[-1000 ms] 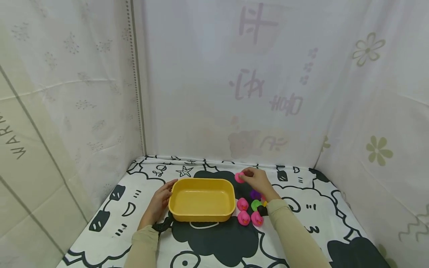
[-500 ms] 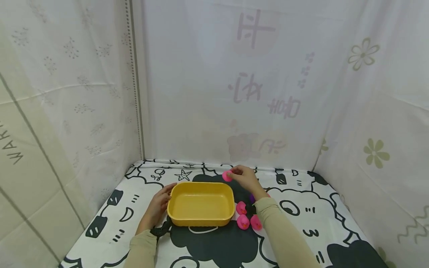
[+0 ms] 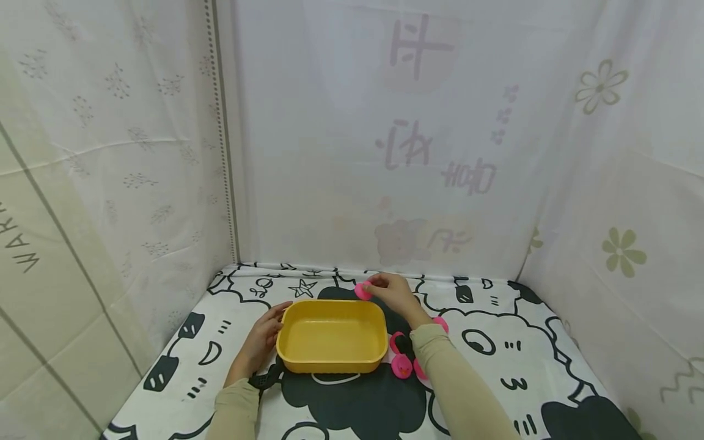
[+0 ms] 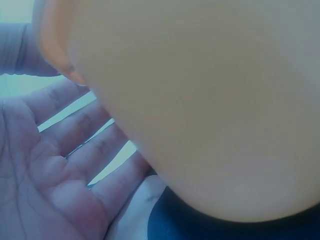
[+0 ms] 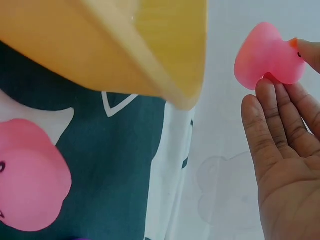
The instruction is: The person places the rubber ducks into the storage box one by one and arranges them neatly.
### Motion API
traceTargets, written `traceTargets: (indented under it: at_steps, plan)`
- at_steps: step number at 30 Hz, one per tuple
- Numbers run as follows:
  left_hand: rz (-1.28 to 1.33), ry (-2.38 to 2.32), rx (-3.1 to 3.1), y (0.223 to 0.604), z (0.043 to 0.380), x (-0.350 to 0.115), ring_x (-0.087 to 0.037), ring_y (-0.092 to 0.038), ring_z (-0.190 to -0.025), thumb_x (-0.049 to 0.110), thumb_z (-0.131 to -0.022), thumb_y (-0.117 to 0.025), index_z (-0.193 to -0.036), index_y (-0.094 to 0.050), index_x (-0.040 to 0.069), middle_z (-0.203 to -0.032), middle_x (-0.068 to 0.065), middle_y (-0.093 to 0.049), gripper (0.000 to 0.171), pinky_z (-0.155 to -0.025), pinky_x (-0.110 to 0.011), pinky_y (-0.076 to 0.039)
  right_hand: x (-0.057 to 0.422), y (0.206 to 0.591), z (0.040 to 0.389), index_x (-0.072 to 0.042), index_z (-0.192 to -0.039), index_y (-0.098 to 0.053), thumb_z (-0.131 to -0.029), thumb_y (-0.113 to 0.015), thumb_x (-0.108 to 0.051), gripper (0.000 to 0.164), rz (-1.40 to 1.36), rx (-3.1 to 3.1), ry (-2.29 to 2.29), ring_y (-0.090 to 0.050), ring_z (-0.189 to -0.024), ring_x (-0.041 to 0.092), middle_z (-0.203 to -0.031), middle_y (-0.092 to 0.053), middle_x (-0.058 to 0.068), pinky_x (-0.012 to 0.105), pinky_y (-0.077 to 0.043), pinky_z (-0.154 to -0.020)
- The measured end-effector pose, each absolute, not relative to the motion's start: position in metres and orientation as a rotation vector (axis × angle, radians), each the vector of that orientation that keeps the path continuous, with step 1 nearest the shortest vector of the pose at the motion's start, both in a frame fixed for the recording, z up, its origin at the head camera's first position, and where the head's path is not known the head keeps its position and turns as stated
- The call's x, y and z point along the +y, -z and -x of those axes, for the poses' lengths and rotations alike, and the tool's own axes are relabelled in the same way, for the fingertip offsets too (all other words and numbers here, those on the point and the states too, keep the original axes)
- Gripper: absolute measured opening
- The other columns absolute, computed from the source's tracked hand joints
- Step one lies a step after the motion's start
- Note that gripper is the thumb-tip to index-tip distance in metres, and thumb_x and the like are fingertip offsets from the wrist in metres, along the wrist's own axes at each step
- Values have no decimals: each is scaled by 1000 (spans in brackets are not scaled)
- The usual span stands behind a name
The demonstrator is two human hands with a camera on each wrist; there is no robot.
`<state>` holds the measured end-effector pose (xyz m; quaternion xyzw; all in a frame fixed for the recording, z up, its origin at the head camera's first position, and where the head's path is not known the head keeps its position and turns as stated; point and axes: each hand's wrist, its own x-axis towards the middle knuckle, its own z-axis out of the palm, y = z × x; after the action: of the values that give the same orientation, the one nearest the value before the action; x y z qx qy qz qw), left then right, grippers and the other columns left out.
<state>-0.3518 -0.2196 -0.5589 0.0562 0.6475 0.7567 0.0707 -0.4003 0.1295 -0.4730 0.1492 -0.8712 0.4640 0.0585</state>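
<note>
A yellow rectangular tray [image 3: 332, 336] sits on the patterned cloth with nothing inside it. My left hand [image 3: 263, 337] rests against its left side, and in the left wrist view the fingers [image 4: 82, 125] lie fairly straight along the outer wall. Past the tray's far right corner, my right hand [image 3: 393, 296] pinches a pink rubber duck [image 3: 362, 291] between thumb and fingertips. The right wrist view shows that duck [image 5: 270, 55] with its orange beak near the thumb. The tray's corner [image 5: 185, 95] is close by.
Right of the tray, a pink duck [image 3: 401, 366] lies with other pink ducks partly hidden by my right forearm [image 3: 462, 379]. Another pink piece [image 3: 441, 324] shows beyond the forearm. Fabric curtains [image 3: 330, 153] rise behind and at both sides.
My right hand has moved left with the pink duck, toward the tray's far edge. Its forearm now covers more of the ducks. The left hand stays at the tray.
</note>
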Motion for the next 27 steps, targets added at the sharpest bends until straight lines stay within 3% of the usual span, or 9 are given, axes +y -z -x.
traceTargets:
  at_steps: [15,27]
  plan:
    - [-185,-2268,1989,555,346,-221,-31,-47,-136,9,-93,-46,-150,-44,14,-156,-10,-40,57,-101,-30,-49,106,469,405,-16,-110,-73,-89,-75,-37,30,-570,-2689,-1420,-65,-92,15,-100,-71,-3,35,-57,-85]
    - [-139,-2321,1942,554,343,-218,-28,-54,-129,8,-93,-46,-148,-48,16,-153,-9,-44,55,-98,-31,-52,89,471,400,-15,-106,-74,-88,-77,-34,26,-582,-2724,-1410,-64,-89,15,-97,-71,-3,36,-56,-84]
